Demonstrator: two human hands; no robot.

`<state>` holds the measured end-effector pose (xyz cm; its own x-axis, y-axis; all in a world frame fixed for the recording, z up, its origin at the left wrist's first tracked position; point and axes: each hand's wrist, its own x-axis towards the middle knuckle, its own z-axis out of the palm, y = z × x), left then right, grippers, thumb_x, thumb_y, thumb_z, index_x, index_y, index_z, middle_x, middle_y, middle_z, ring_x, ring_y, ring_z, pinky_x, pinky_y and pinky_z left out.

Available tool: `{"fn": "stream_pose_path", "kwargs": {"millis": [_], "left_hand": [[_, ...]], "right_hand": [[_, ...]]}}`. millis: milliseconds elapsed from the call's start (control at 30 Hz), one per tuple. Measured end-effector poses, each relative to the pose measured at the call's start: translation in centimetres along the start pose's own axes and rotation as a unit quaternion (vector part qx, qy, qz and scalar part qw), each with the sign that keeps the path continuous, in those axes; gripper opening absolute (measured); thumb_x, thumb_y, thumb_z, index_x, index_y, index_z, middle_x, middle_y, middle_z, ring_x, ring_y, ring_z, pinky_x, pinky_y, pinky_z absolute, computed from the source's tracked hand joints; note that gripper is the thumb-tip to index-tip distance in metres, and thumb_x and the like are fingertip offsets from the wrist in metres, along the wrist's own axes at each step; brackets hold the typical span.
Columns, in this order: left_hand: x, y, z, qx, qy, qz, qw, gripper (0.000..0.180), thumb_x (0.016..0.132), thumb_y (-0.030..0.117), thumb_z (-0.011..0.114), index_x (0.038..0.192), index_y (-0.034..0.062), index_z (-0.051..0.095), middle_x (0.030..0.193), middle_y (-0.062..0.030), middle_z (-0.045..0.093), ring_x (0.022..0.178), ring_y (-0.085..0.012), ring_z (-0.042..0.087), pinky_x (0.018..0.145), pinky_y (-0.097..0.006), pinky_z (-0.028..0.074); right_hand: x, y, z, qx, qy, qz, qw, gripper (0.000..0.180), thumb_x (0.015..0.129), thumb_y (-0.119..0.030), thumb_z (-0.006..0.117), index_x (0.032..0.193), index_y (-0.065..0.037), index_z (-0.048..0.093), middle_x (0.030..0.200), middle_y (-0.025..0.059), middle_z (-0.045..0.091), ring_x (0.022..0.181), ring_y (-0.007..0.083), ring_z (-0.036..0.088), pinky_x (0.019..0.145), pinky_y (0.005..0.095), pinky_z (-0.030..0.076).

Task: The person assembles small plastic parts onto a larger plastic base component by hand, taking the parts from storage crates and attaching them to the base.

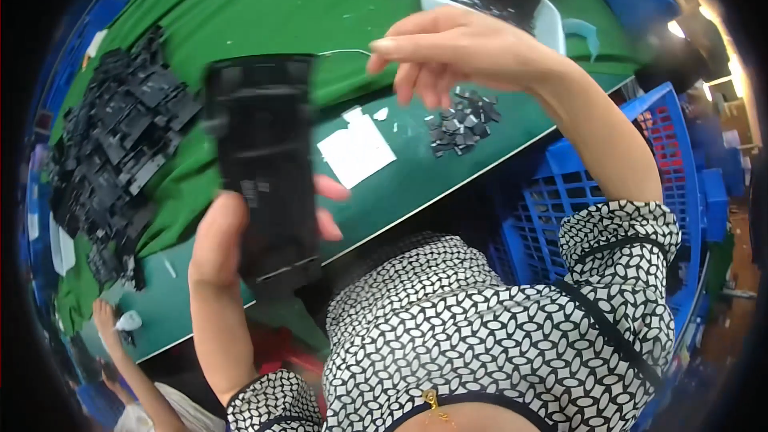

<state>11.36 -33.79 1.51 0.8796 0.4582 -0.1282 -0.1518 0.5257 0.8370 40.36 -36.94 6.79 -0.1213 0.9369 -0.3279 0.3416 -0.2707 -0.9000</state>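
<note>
The left hand [214, 252] grips a black case [272, 168] by its nearer half, thumb pressed along the left edge, other fingers wrapped behind, their tips showing past the right edge. The right hand [460, 52] is apart from the case, thumb and forefinger drawn close together, the rest loosely bent; a thin pale thread [344, 52] ends by those tips, and with the blur I cannot tell whether they pinch it. The work looks to be partway through a single case: this one is in hand, and the amount of loose stock around suggests that plenty is left, though nothing marks off finished pieces. The case is held up to the left of the white sheet [356, 150], its long axis running away from the body, the far end leaning slightly left, one broad face turned up to the wearer. Just right of the sheet lies a pile of small black pieces [464, 122] on the green table [400, 184]. Beyond the sheet, a green cloth [232, 8] spreads out, and farther right stands a white tub [552, 28] of dark parts. Well left of the sheet is a big heap of black plastic parts [128, 120]; nearer than it, on that side, rests a co-worker's hand [104, 316].
</note>
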Motion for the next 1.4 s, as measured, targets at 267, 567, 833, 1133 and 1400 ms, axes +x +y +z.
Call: {"fn": "stream_pose_path", "kwargs": {"millis": [267,567,833,1133,1400], "left_hand": [[1.3,-3.8,-0.5,-0.186,0.114,0.146,0.965,0.092,0.085,0.074,0.033,0.139,-0.0003,0.031,0.124,-0.0284,0.049,0.096,-0.0341,0.063,0.073,-0.049,0.056],[2.0,-4.2,-0.9,-0.201,0.126,0.139,0.961,0.076,0.093,0.063,0.029,0.138,0.0012,0.032,0.125,-0.0251,0.048,0.093,-0.0312,0.061,0.072,-0.052,0.057],[1.9,-3.2,-0.5,-0.211,0.141,0.158,0.954,0.076,0.094,0.062,0.029,0.138,-0.0002,0.032,0.126,-0.0254,0.048,0.094,-0.0315,0.061,0.075,-0.054,0.056],[1.1,-4.2,-2.5,-0.263,0.111,0.221,0.933,0.077,0.095,0.061,0.025,0.139,-0.0014,0.031,0.131,-0.0274,0.044,0.099,-0.0328,0.06,0.081,-0.055,0.053],[0.5,-3.8,-2.9,-0.283,0.111,0.231,0.924,0.077,0.095,0.061,0.023,0.139,-0.0023,0.031,0.131,-0.0285,0.044,0.098,-0.0335,0.061,0.082,-0.054,0.053]], "right_hand": [[-5.8,9.0,-2.3,-0.33,0.1,-0.059,0.937,0.014,0.08,-0.01,0.063,0.089,0.001,0.064,0.081,0.0155,0.066,0.078,0.03,0.065,0.072,0.0362,0.052],[-5.0,10.2,-0.2,-0.349,0.152,-0.023,0.925,0.016,0.08,-0.009,0.069,0.083,0.003,0.059,0.071,0.0126,0.063,0.067,0.0203,0.062,0.063,0.0316,0.049],[-4.0,7.2,-1.5,-0.168,0.11,0.086,0.976,0.009,0.082,-0.003,0.064,0.086,0.003,0.058,0.076,0.0033,0.061,0.067,0.0093,0.058,0.06,0.0238,0.047],[-0.2,2.8,3.6,-0.24,0.049,-0.014,0.969,0.014,0.082,-0.003,0.064,0.095,0.003,0.064,0.075,0.0049,0.064,0.065,0.0091,0.059,0.06,0.0236,0.048],[1.4,3.3,6.0,-0.395,0.024,-0.267,0.879,0.013,0.078,0.0,0.065,0.091,0.0,0.062,0.081,0.0122,0.062,0.073,0.0291,0.063,0.063,0.0351,0.051]]}}
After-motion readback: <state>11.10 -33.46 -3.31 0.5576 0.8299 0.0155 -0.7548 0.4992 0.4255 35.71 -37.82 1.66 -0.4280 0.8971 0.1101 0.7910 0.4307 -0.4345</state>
